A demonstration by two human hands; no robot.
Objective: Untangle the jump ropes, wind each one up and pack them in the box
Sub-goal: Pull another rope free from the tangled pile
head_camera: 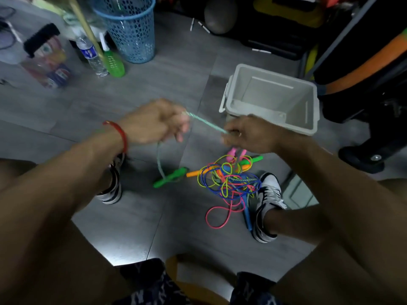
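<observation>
A pale green braided rope [206, 122] is stretched between my left hand [154, 122] and my right hand [248, 134], both closed on it above the floor. From my left hand the rope hangs down to a green handle [170, 177] lying on the floor. A tangle of blue, yellow and pink ropes [229, 181] with orange, green, pink and blue handles lies by my right shoe. The empty grey plastic box [242, 111] stands just behind my right hand.
A blue mesh basket [130, 31], a water bottle [92, 56] and a green spray bottle [113, 62] stand at the back left. A black and orange object [363, 62] fills the right. My shoes [267, 203] flank the rope pile.
</observation>
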